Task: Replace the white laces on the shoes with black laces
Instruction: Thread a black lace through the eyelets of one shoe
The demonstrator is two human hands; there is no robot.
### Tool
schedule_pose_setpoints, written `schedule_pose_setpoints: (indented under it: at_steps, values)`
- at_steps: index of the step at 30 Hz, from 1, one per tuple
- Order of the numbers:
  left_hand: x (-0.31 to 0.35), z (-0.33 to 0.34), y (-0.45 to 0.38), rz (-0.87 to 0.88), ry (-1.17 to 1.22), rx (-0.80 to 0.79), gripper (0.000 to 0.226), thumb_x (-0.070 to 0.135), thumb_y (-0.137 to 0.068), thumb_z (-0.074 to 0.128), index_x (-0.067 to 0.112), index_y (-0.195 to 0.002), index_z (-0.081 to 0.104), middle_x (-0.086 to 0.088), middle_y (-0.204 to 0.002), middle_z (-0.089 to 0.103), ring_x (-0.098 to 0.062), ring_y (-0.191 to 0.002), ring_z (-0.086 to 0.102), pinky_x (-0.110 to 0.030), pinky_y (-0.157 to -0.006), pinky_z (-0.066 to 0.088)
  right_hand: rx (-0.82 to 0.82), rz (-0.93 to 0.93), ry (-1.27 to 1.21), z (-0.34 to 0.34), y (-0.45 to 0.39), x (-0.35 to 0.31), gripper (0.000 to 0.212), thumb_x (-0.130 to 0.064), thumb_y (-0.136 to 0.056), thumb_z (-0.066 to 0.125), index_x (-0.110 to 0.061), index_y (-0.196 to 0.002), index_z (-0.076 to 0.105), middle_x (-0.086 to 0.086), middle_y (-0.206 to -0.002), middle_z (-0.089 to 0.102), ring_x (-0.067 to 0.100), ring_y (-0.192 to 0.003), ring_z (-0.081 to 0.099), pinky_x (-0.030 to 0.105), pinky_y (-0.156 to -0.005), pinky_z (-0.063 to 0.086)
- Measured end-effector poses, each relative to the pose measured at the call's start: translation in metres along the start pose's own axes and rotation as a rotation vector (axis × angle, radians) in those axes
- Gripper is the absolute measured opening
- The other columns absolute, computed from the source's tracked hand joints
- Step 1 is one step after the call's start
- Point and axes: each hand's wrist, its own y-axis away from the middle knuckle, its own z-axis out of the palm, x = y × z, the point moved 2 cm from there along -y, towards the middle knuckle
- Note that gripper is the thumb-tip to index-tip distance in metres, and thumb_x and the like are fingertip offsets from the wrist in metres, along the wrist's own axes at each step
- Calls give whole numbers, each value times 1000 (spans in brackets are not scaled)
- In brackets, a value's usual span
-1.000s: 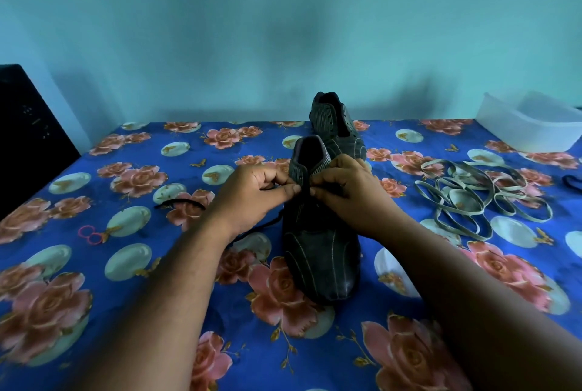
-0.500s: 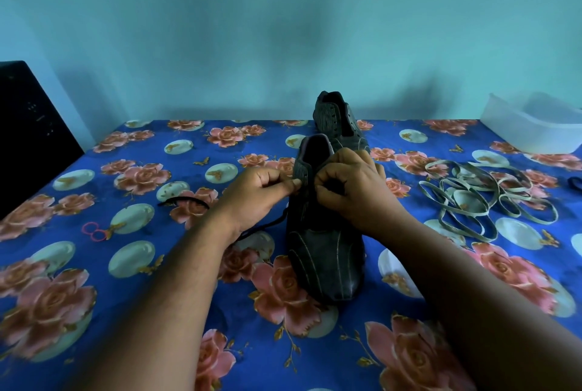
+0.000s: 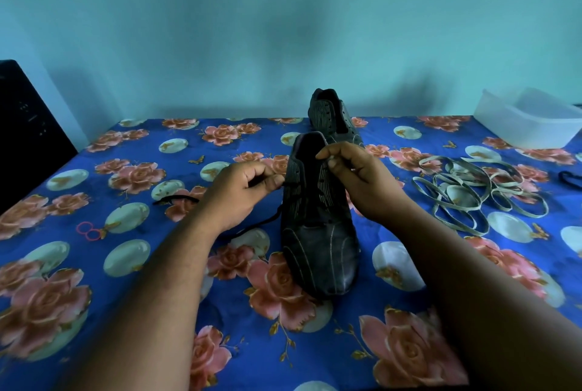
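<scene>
Hands (image 3: pixel 302 186) pinching thin black lace (image 3: pixel 252 228), ribbed leather shoe (image 3: pixel 318 233)

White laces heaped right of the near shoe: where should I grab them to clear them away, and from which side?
Pinch the white laces at a loop near the heap's middle, coming straight down from above. They lie flat and tangled on the tablecloth, so a side approach would likely just push them; the right hand is nearest.

Bare forearms, no sleeves visible
</scene>
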Motion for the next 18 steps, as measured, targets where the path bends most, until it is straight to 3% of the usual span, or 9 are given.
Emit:
schedule_pose_setpoints:
  at_steps: [4, 9, 14, 18]
  values:
    - [-5, -4, -2, 105, -131, 10, 47, 55, -86, 56, 10, -89, 71, -12, -88, 63, -22, -84, 58, -30, -75, 46, -1, -6, -20, -1, 0, 5, 22, -19, -102, 56, -30, -117, 67, 5, -93, 60, 20, -82, 55, 21, -71, 42]
    - [-18, -9, -6, 86, -478, 42, 54, 61, -89, 48, 12, -96, 69, -2, -98, 60, -25, -93, 57, -41, -75, 44, 46, -68, 97, 3, 3, -2, 27, -16, -99, 57, -26, -121, 68, -8, -87, 52, 15, -85, 53, 26, -76, 45]
    - [-25, -11, -3, -59, -856, 173, 34, 36, -98, 49, 18, -122, 65, -1, -123, 55, -28, -119, 47, -44, -89, 30, 70, -118, 158, 7, 3, -5, 31, -21, -98, 54, -29, -124, 67, -16, -92, 49, 13, -87, 52, 38, -79, 49]
    - [-20, -31, 1, -208, -749, 319, 16, 34, -103, 55, 23, -107, 66, 0, -110, 58, -28, -111, 54, -40, -83, 35, 58, -129, 156, 4, 6, -5, 40, -18, -94, 50, -29, -129, 66, -18, -92, 47, 12, -87, 51, 39, -79, 49]
